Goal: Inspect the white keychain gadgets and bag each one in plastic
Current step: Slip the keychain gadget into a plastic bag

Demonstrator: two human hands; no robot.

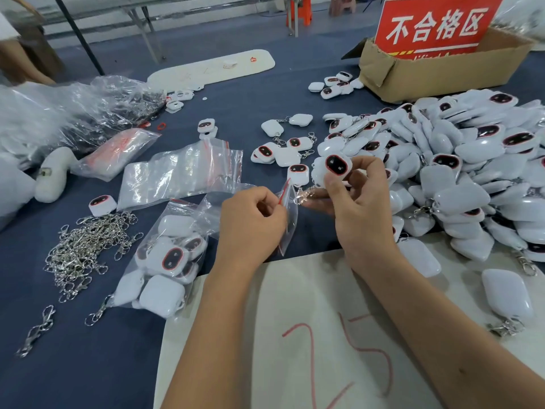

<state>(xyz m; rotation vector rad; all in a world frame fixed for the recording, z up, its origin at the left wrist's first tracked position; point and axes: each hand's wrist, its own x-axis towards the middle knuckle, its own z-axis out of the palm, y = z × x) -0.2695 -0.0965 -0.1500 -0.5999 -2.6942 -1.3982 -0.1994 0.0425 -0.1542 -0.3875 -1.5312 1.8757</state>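
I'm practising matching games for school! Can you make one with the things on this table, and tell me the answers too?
Things:
1. gadget
2. small bag
3. loose metal clips
4. cardboard box

Places:
A. far right, behind the big pile
B. held in the right hand
C. heaped at the left on the blue cloth
D. pinched in the left hand

Pairs: 1-B, 2-D, 3-C, 4-A

- A factory packing and inspection room: a blue surface point(230, 101) heaped with identical white gadgets point(460, 160).
- Loose metal clips point(85, 246) and plastic bags point(180, 172) lie in bulk.
- A cardboard box point(436, 72) carries a red sign point(436, 25).
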